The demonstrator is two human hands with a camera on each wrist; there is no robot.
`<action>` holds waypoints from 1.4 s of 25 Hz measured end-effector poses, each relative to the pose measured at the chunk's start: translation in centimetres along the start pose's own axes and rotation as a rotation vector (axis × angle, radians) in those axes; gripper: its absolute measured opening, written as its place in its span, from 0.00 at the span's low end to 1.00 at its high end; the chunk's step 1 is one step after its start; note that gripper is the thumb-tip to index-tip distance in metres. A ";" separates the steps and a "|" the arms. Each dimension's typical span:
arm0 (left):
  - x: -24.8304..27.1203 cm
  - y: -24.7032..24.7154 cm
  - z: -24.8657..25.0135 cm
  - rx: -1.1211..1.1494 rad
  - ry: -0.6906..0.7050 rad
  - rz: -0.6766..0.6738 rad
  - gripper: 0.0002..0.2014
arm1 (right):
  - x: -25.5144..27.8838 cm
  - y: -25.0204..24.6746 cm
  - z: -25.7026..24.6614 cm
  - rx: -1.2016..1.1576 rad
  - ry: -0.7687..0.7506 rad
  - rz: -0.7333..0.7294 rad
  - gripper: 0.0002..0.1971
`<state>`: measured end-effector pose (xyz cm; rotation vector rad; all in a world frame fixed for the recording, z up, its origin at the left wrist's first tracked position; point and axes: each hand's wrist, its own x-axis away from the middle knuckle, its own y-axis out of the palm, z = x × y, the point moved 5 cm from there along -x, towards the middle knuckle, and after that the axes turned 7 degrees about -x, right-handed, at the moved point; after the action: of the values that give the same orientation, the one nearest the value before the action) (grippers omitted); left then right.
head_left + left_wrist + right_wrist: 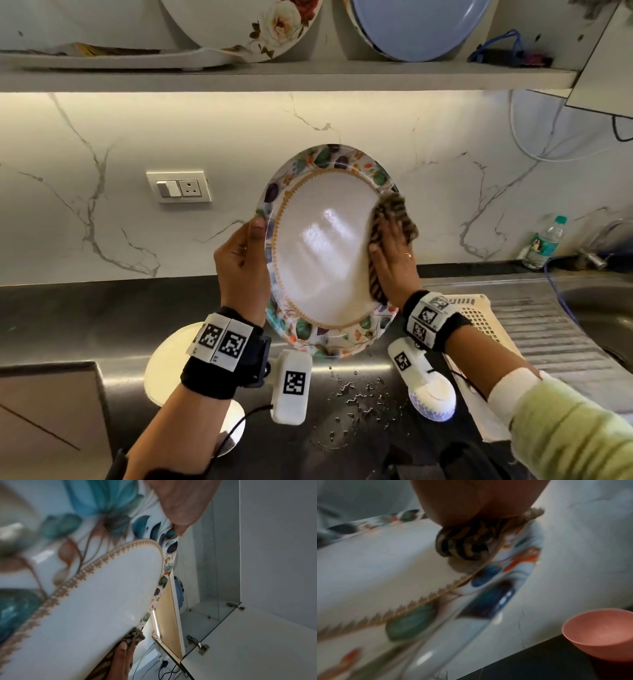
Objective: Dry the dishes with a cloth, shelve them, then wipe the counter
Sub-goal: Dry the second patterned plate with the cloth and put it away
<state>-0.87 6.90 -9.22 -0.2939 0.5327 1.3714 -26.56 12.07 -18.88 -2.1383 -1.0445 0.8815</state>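
Right now my main worry is the plate (322, 250) slipping: I hold it tilted on edge above the counter (102, 308), and only my left hand (239, 260) grips it, thumb curled over the patterned rim with the fingers hidden behind. Water drops (356, 394) lie on the steel just below, so I judge the rim may be slick too, and a hard push from the other side could twist it out of that one grip. My right hand (394, 263) lies fairly flat against the opposite side of the plate, pressing a brown striped cloth (394, 212) onto the white face near the right rim; the cloth sits between palm and plate, and I cannot tell whether the fingers pinch it or only press it. So the plate stands between my two hands, left hand on its left edge, right hand and cloth on its right edge, its lower rim hanging close above the counter. A second risk is on the shelf (274, 77) overhead, where a flowered plate (246, 27) and a blue plate (418, 27) already lean; lifting this one up carelessly could knock them. A pink bowl (599, 635) sits on the counter near my right wrist, and a cream basket (476, 315) lies just beside my right forearm.
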 end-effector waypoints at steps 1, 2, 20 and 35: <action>0.1 0.1 0.0 -0.006 0.004 0.000 0.11 | 0.4 -0.3 0.5 -0.033 -0.010 0.038 0.36; 0.3 0.2 -0.3 -0.016 0.001 0.002 0.11 | 1.1 -0.5 0.5 -0.056 -0.024 0.084 0.39; -1.1 -1.6 -1.4 0.037 -0.046 0.070 0.13 | 10.9 4.0 -1.0 0.426 -1.065 -0.173 0.27; -2.2 -1.0 -1.2 -0.016 0.002 0.210 0.12 | 13.2 6.3 -6.2 -0.105 -0.550 -0.083 0.32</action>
<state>-0.35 4.27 -9.17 -0.2579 0.5663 1.5797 -12.82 18.47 -23.76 -1.9576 -1.4592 1.4480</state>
